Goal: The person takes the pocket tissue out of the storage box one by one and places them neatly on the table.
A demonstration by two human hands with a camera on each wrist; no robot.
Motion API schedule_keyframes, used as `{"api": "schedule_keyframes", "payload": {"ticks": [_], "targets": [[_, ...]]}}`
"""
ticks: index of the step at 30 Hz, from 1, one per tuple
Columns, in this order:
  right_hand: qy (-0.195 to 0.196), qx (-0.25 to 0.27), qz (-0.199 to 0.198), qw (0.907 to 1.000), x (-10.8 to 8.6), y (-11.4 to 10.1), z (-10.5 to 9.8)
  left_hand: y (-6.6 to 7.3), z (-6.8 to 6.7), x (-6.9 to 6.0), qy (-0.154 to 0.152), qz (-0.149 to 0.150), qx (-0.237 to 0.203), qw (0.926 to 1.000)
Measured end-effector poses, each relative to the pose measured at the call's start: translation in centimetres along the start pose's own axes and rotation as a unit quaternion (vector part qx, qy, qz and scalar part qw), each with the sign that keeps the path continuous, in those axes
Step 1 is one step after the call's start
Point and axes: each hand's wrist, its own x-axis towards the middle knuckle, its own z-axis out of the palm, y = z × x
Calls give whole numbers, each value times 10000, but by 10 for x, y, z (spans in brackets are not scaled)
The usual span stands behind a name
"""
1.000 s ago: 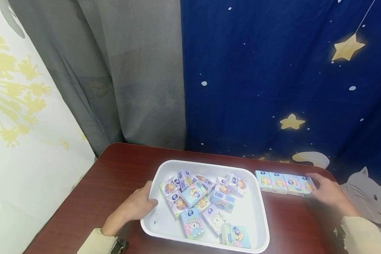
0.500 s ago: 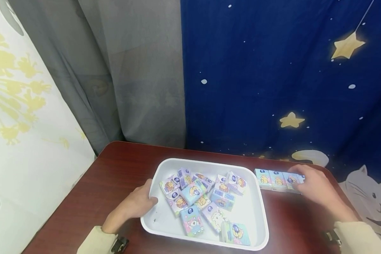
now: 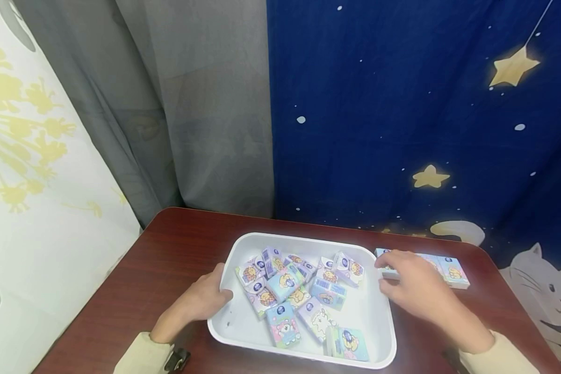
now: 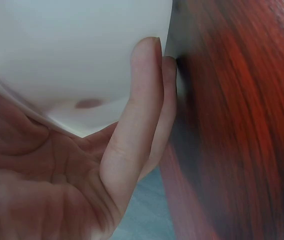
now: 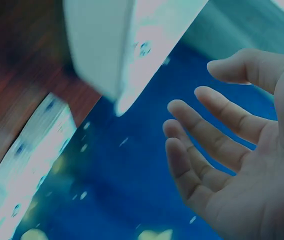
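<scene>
A white tray (image 3: 222, 336) holds several small tissue packs (image 3: 285, 283) in a loose pile. My left hand (image 3: 201, 297) grips the tray's left rim; in the left wrist view the hand (image 4: 127, 135) lies against the tray's white wall (image 4: 82, 45). Over the row of packs (image 3: 453, 270) to the right of the tray is my right hand (image 3: 418, 288), partly covering the row's left part. In the right wrist view that hand (image 5: 232, 135) has its fingers spread and loosely bent, holding nothing, with the row of packs (image 5: 37, 145) at the left.
The dark red table (image 3: 187, 234) has a rounded back edge. Behind it hang a grey curtain (image 3: 215, 104) and a blue curtain (image 3: 355, 130) with stars. A white surface with yellow prints (image 3: 37, 156) stands at the left.
My right hand has moved left from the row's right end toward the tray's right rim, uncovering the right-end packs. The left hand and tray have barely moved.
</scene>
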Motion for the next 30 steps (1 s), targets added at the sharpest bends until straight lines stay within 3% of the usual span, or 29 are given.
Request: {"api": "schedule_keyframes", "payload": {"ticks": [6, 11, 18, 28, 30], "targets": [[-439, -51, -322, 9985, -5, -38, 10, 0, 0, 0, -12, -18, -6, 10000], [-1097, -35, 21, 9940, -10, -62, 21, 0, 0, 0, -24, -43, -15, 10000], [-2401, 127, 1004, 9655, -13, -81, 36, 0, 0, 0, -14, -20, -33, 10000], [-3111, 175, 1951, 9300, -25, -85, 46, -1, 0, 0, -15, 9, -58, 10000], [-3136, 230, 2038, 9272, -27, -86, 47, -1, 0, 0, -9, 5, -44, 10000]]}}
